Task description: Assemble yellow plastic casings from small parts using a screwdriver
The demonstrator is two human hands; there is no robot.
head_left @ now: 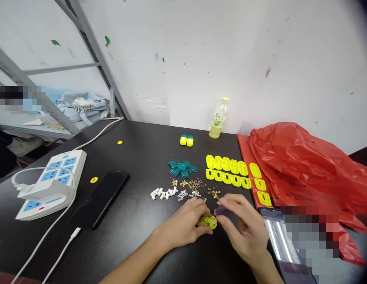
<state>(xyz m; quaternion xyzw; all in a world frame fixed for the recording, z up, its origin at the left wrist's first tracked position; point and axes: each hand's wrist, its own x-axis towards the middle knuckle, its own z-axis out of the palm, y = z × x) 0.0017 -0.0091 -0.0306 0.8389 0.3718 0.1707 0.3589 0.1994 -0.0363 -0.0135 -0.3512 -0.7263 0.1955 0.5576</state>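
Near the front of the table, my left hand point(193, 220) is closed on a yellow plastic shell point(212, 222), its inner side facing up with small parts inside. My right hand point(245, 227) pinches a small dark purple piece point(220, 210) just at the shell's right edge; its exact kind is hard to make out. Beyond my fingers lie small brass-coloured rings point(213, 192), short brass pins point(195, 184), clear plastic links point(182, 195) and white plastic pieces point(163, 193). Dark green covers point(181, 169) are piled behind them.
Rows of yellow shells point(226, 164) and yellow frames point(227, 178) lie to the right, beside red plastic bags point(290, 157). Two yellow-green assembled units point(186, 140) and a drink bottle point(219, 119) stand at the back. A phone point(99, 199) and power strip point(55, 177) occupy the left.
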